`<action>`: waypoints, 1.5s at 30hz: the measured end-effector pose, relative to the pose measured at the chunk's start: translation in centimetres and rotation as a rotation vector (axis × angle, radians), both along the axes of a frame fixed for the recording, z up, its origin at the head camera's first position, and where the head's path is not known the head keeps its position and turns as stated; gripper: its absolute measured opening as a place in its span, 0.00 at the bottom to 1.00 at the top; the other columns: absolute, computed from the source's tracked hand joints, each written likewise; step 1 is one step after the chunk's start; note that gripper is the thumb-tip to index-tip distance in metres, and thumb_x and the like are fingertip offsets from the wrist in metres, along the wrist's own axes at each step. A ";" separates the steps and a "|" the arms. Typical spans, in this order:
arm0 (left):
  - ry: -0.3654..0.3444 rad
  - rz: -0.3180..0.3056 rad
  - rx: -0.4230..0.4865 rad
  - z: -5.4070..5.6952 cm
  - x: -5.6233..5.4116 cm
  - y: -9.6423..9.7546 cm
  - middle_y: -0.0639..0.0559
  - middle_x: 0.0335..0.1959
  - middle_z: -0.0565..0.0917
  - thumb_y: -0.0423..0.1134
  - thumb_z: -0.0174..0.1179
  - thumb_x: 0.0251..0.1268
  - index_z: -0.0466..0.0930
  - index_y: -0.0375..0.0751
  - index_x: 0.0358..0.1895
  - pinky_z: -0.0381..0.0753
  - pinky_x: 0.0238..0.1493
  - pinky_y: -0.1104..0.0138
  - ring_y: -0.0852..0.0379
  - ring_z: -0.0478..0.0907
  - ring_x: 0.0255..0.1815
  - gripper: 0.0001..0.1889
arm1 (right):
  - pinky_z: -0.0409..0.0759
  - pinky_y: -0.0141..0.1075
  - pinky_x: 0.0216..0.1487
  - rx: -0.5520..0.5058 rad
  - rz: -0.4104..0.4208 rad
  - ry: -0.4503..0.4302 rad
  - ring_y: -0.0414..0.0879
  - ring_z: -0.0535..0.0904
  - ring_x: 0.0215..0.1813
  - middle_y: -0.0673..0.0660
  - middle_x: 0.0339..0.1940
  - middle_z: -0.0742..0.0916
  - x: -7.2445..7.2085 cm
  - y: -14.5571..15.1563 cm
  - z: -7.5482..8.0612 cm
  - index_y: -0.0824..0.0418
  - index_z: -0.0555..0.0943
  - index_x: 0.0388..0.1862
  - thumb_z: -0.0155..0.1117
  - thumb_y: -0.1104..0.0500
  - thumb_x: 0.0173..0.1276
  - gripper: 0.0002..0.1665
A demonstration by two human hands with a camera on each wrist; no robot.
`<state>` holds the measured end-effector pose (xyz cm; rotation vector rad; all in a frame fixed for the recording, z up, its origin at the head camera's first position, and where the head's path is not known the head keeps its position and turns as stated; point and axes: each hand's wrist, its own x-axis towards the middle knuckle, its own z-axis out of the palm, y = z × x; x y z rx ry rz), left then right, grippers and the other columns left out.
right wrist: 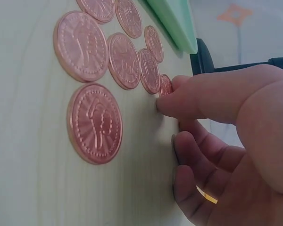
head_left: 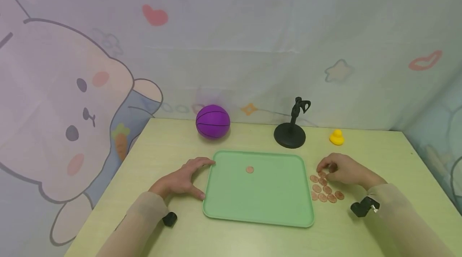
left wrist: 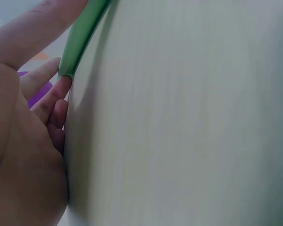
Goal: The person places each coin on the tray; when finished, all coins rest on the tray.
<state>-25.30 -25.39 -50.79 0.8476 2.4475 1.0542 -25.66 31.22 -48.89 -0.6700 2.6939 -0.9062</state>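
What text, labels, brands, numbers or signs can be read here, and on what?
None legible in any view.
Copper coins on the table: raised central design, too unclear to read as a letter or sign.
Coin on the tray: too small to read.
Backdrop: printed hearts and stars; faint looped shapes low down, unreadable.

The tray (head_left: 258, 193) is plain mint green. The coin (head_left: 250, 169) inside it is copper, as are the coins (head_left: 322, 197) right of it, stamped with raised lines and a beaded ring. Behind the tray, the ball (head_left: 213, 122) is vivid purple crossed by black lines, the stand (head_left: 290, 135) solid black and the toy (head_left: 337, 138) bright yellow. Under the tray, the worktop (head_left: 173, 140) is pale yellow-green with faint streaks; the sleeves (head_left: 135, 219) beside the tray are beige. Beyond it, the pale grey curtain (head_left: 231, 40) bears red hearts (head_left: 156, 16) and a pale, pink-cheeked cartoon animal (head_left: 47, 84).
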 end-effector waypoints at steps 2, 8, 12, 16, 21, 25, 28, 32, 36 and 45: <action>0.000 0.001 0.001 0.0 0.0 0.0 0.51 0.82 0.62 0.51 0.87 0.39 0.64 0.53 0.79 0.49 0.78 0.36 0.42 0.52 0.81 0.58 | 0.76 0.32 0.42 0.016 -0.003 0.002 0.42 0.74 0.39 0.49 0.41 0.85 0.0 0.0 0.0 0.54 0.88 0.44 0.73 0.69 0.62 0.14; -0.002 0.006 -0.003 0.1 0.1 0.1 0.51 0.81 0.62 0.51 0.87 0.39 0.65 0.53 0.79 0.49 0.78 0.35 0.42 0.53 0.81 0.58 | 0.75 0.33 0.41 0.054 0.013 0.006 0.43 0.74 0.38 0.47 0.36 0.82 0.0 -0.2 0.3 0.54 0.86 0.42 0.74 0.66 0.63 0.11; 0.004 0.007 -0.009 0.0 0.0 0.1 0.52 0.81 0.62 0.51 0.87 0.39 0.65 0.54 0.79 0.49 0.78 0.36 0.43 0.53 0.80 0.58 | 0.75 0.34 0.41 0.085 0.023 -0.010 0.43 0.73 0.38 0.47 0.34 0.81 -0.2 -0.4 0.6 0.53 0.84 0.39 0.74 0.66 0.63 0.10; 0.006 0.007 -0.006 -0.1 0.0 0.1 0.51 0.81 0.62 0.51 0.87 0.39 0.64 0.54 0.79 0.50 0.78 0.36 0.42 0.53 0.80 0.58 | 0.73 0.35 0.40 0.108 0.049 -0.016 0.43 0.73 0.37 0.47 0.32 0.80 -0.4 -0.5 0.9 0.54 0.83 0.38 0.73 0.65 0.63 0.09; 0.010 0.006 -0.012 -0.1 -0.1 0.1 0.51 0.81 0.62 0.51 0.87 0.39 0.64 0.54 0.79 0.48 0.78 0.36 0.42 0.54 0.80 0.58 | 0.71 0.34 0.38 0.115 0.081 -0.029 0.42 0.71 0.36 0.47 0.30 0.78 -0.6 -0.6 1.1 0.54 0.82 0.38 0.72 0.64 0.64 0.08; 0.014 0.005 -0.019 0.0 0.0 0.1 0.51 0.81 0.62 0.51 0.87 0.40 0.64 0.53 0.79 0.47 0.78 0.36 0.41 0.54 0.80 0.58 | 0.70 0.34 0.37 0.123 0.087 -0.035 0.42 0.71 0.36 0.47 0.30 0.77 -0.6 -0.6 1.1 0.55 0.82 0.38 0.72 0.64 0.65 0.08; 0.011 0.010 -0.018 0.1 0.1 0.2 0.51 0.81 0.62 0.50 0.87 0.39 0.64 0.53 0.79 0.48 0.78 0.36 0.42 0.54 0.80 0.58 | 0.71 0.34 0.38 0.120 0.086 -0.035 0.43 0.71 0.36 0.47 0.31 0.78 -0.5 -0.6 1.1 0.55 0.81 0.38 0.73 0.64 0.64 0.09; 0.003 0.014 -0.012 0.1 0.1 0.2 0.52 0.81 0.62 0.50 0.87 0.39 0.64 0.53 0.79 0.48 0.79 0.36 0.42 0.54 0.80 0.58 | 0.73 0.33 0.39 0.095 0.080 -0.031 0.42 0.73 0.37 0.48 0.33 0.80 -0.3 -0.6 1.2 0.56 0.81 0.38 0.73 0.65 0.64 0.09; 0.004 0.012 -0.009 0.1 0.1 0.2 0.51 0.81 0.62 0.50 0.87 0.40 0.64 0.52 0.79 0.47 0.78 0.35 0.42 0.53 0.80 0.58 | 0.75 0.32 0.39 0.058 0.066 -0.019 0.41 0.74 0.36 0.48 0.32 0.81 -0.2 -0.6 1.2 0.56 0.81 0.37 0.74 0.67 0.63 0.10; 0.008 0.007 0.001 0.0 0.1 0.1 0.49 0.81 0.62 0.50 0.87 0.40 0.65 0.52 0.79 0.46 0.78 0.33 0.39 0.54 0.80 0.58 | 0.76 0.30 0.37 -0.008 0.020 -0.014 0.40 0.76 0.34 0.48 0.30 0.82 0.1 -0.5 1.1 0.57 0.83 0.38 0.75 0.68 0.63 0.10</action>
